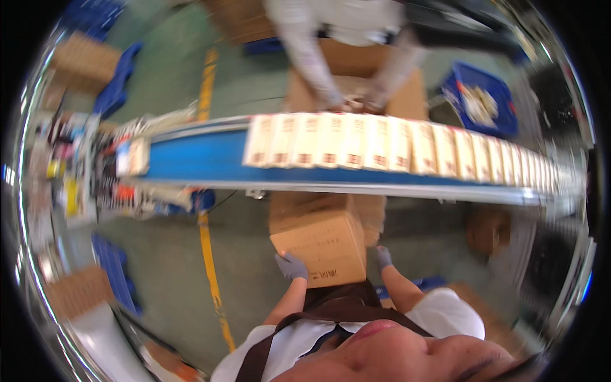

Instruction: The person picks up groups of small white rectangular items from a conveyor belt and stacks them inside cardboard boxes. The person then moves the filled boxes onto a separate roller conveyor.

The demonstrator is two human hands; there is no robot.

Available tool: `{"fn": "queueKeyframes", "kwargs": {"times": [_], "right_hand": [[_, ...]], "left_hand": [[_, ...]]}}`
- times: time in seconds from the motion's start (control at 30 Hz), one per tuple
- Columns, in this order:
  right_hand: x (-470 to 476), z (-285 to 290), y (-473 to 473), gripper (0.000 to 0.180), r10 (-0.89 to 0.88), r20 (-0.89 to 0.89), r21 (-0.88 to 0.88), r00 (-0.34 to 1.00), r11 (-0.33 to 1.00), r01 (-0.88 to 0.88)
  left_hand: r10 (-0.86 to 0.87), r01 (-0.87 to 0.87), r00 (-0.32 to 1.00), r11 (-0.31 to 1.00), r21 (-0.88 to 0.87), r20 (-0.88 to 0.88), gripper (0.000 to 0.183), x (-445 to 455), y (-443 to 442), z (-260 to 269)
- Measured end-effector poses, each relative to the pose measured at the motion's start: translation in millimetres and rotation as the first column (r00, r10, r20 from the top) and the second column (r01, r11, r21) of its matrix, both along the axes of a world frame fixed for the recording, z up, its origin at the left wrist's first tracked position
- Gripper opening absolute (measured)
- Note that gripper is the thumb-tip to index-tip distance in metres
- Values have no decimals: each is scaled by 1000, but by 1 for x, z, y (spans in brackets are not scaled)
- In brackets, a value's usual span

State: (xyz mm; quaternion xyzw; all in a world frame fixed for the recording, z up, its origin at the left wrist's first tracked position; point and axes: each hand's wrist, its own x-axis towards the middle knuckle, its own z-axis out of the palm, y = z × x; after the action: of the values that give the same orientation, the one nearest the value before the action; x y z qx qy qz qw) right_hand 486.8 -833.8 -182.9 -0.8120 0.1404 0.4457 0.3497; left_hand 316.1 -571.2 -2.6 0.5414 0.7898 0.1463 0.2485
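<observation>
A taped-shut brown cardboard box [322, 250], printed with writing, sits tilted in front of my waist. My left hand [292, 266], in a grey glove with a bare fingertip, holds its left side near the edge. To the right of the box, my right hand [383, 258] shows edge-on in the same kind of glove. A narrow gap seems to lie between it and the box wall, and its fingers are too blurred to read. More brown cardboard [377, 215] shows behind the box, partly under the conveyor.
A blue conveyor belt [200, 155] crosses ahead, carrying a long row of cream cartons [329, 141]. Across it, a co-worker's gloved hands [355, 102] reach into an open cardboard box [410, 95]. A blue bin [501, 114] stands at far right. Blue pallets [112, 267] lie left.
</observation>
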Motion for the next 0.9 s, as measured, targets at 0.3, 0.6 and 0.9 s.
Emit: {"fn": "queueKeyframes", "kwargs": {"times": [0.3,0.6,0.9], "right_hand": [[9,-32,90,53,-3,-507,443,862,857,264],[-182,145,267,52,364,-580,628,729,770,115],[-401,169,531,63,594,-239,476,768,761,-440]], "left_hand": [[-67,263,919,840,-475,389,74,-132,100,-68],[190,172,794,841,-513,577,78,-344,193,34],[588,-491,721,807,-328,367,73,-597,262,-5]]}}
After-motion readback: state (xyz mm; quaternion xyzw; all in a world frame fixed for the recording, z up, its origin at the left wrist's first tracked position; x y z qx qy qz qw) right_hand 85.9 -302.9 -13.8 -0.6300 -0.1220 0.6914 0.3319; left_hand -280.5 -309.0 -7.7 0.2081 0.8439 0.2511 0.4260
